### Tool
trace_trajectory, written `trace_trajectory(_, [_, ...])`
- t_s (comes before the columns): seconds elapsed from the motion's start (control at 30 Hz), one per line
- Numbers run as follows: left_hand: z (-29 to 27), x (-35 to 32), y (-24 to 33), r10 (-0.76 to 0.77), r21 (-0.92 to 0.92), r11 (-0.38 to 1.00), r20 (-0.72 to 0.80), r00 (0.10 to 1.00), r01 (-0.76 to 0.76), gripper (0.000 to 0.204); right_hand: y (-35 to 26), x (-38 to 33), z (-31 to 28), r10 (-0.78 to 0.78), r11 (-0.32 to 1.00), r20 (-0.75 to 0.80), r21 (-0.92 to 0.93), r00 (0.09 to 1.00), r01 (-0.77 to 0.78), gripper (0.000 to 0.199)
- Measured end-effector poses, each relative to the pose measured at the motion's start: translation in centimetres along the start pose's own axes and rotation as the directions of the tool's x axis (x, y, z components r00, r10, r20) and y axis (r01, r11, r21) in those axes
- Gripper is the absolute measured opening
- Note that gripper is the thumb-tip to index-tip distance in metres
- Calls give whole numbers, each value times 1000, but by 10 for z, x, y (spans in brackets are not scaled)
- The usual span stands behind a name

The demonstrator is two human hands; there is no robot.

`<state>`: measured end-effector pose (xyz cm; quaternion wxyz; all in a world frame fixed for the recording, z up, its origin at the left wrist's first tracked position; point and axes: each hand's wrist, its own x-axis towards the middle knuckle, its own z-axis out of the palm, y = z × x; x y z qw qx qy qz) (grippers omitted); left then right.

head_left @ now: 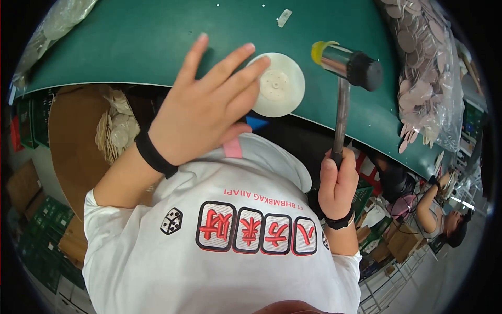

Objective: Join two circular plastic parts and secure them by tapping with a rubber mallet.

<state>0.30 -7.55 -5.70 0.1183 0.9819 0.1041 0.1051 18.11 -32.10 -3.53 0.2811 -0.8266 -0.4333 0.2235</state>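
My right hand (339,180) is closed round the handle of a mallet (342,107). The mallet's head has a yellow face on one end and a black face on the other, and it hangs over the green table to the right of a white round dish (285,89). Small holes or dots mark the middle of the dish, which lies at the table's near edge. Spread fingers show on my left hand (209,104), which holds nothing. Its fingertips overlap the left side of the dish; whether they touch it I cannot tell.
A clear plastic bag of pinkish round discs (423,68) lies on the right of the green table (141,42). Another plastic bag (55,29) is at the far left. Below the table stands a cardboard box (73,136) with pale pieces. A co-worker (436,214) sits at right.
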Motion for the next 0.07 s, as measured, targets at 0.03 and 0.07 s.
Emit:
trace_trajectory(0.03, [-4, 2, -3, 4, 1, 1000, 35, 999, -4, 63, 1, -2, -1, 0, 999, -24, 48, 1000, 1, 15])
trace_trajectory(0.07, [-2, 4, -5, -20, -1, 1000, -8, 1000, 20, 65, 1, -1, -1, -43, 999, -37, 28, 998, 44, 17])
